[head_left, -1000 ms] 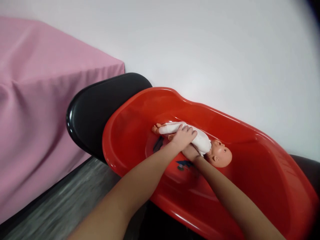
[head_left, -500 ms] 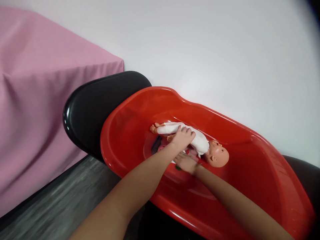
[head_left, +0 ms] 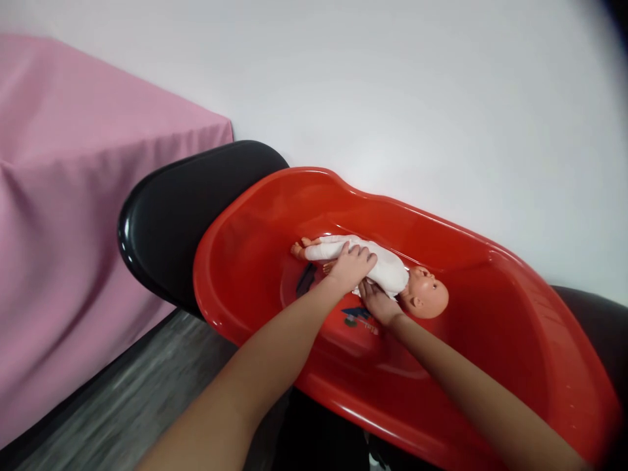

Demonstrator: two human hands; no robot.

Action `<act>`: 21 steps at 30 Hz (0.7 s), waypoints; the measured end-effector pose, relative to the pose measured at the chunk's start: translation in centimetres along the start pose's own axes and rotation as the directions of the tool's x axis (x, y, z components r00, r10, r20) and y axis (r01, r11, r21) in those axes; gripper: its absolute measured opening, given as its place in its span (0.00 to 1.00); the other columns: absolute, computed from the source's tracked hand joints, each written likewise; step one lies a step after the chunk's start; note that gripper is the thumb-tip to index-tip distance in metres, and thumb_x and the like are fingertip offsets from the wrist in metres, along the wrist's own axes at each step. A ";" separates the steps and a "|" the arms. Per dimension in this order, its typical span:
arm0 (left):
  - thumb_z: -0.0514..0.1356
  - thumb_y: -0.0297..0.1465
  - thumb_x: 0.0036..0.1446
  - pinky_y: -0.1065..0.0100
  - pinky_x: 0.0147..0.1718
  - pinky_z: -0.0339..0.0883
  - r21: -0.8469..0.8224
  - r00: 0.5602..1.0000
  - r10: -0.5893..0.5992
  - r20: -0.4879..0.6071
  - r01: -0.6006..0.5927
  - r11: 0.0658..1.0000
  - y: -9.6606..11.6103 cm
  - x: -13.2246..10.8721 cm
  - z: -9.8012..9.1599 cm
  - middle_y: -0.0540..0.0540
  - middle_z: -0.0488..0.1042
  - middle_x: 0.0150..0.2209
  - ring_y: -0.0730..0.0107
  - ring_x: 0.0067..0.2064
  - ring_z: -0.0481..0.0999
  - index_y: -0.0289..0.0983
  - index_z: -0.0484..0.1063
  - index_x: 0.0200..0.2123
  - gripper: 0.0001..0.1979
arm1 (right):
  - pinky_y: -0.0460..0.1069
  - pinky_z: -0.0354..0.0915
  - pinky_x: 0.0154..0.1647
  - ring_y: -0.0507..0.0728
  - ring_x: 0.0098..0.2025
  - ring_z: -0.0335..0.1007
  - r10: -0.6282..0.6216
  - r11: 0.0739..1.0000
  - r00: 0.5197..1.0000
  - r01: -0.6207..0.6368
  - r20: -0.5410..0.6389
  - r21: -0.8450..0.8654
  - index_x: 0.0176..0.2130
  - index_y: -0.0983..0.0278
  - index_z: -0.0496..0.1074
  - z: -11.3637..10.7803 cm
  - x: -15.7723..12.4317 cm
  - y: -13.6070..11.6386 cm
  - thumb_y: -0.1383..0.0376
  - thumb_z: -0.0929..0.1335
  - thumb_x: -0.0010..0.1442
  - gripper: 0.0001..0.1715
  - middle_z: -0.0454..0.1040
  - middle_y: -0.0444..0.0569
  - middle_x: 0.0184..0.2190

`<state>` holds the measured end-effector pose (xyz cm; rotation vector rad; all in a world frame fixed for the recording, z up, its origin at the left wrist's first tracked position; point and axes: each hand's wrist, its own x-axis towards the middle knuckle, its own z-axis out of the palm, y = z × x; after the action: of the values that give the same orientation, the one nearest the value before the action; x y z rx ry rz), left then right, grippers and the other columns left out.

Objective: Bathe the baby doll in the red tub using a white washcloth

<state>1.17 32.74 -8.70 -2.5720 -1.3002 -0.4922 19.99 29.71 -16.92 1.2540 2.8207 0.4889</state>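
Observation:
A baby doll [head_left: 392, 269] in white clothing lies inside a red baby bathtub [head_left: 255, 242], its bald head to the right and bare feet to the left. My left hand [head_left: 354, 267] is laid across the doll's middle, fingers bent over the far side of its body. Lower down, my right hand [head_left: 379, 302] presses against the near side of the doll's torso, its fingertips partly tucked at the white cloth. One small doll hand shows beside my left wrist. Beneath the doll, a printed picture [head_left: 356, 318] decorates the tub's floor.
The tub rests on black padded seats [head_left: 196, 209], visible at its left and right ends. A pink cloth [head_left: 98, 170] hangs over a surface on the left. Behind stands a white wall [head_left: 392, 91]. Grey flooring [head_left: 167, 392] shows at lower left.
My right hand has moved from the tub floor up to the doll's near side, uncovering more of the printed picture. My left hand stays on the doll.

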 end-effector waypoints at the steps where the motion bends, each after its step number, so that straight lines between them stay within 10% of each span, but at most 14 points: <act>1: 0.52 0.26 0.75 0.41 0.65 0.62 -0.001 1.000 0.006 -0.004 -0.006 1.000 -0.1 -0.1 0.1 0.37 0.77 0.56 0.47 0.57 0.76 0.34 0.73 0.61 0.17 | 0.61 0.71 0.63 0.70 0.61 0.77 0.014 0.999 0.999 -0.012 0.040 -0.050 0.65 0.85 0.72 -0.2 -1.5 0.3 0.81 0.49 0.67 0.39 0.72 0.80 0.63; 6: 0.53 0.26 0.75 0.42 0.64 0.62 0.012 1.000 0.028 0.003 -0.028 1.000 -0.2 0.0 0.5 0.38 0.78 0.55 0.47 0.56 0.77 0.34 0.73 0.61 0.17 | 0.61 0.78 0.55 0.69 0.55 0.81 -0.010 0.987 0.971 0.047 0.240 -0.151 0.71 0.76 0.68 -1.0 -6.5 1.3 0.79 0.59 0.65 0.38 0.69 0.75 0.67; 13: 0.53 0.26 0.74 0.42 0.63 0.62 0.029 0.999 0.029 0.042 -0.030 0.999 -0.2 -0.1 -0.4 0.37 0.77 0.56 0.46 0.57 0.75 0.34 0.73 0.60 0.16 | 0.64 0.70 0.68 0.70 0.75 0.62 -0.367 0.922 0.920 0.380 0.139 -0.079 0.68 0.75 0.70 -2.3 -4.4 0.4 0.76 0.59 0.73 0.29 0.65 0.69 0.72; 21: 0.54 0.24 0.73 0.43 0.63 0.61 0.001 0.996 0.048 0.078 -0.048 0.999 -0.2 -0.1 -0.9 0.36 0.76 0.57 0.44 0.58 0.74 0.33 0.72 0.62 0.18 | 0.66 0.71 0.68 0.72 0.65 0.75 -0.217 0.957 0.956 0.249 0.199 -0.152 0.65 0.75 0.75 -2.3 -7.6 3.0 0.82 0.62 0.63 0.34 0.73 0.72 0.65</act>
<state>0.77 32.44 -7.95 -2.6380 -1.2588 -0.3838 27.03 25.47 -14.71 0.8707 2.6579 0.5660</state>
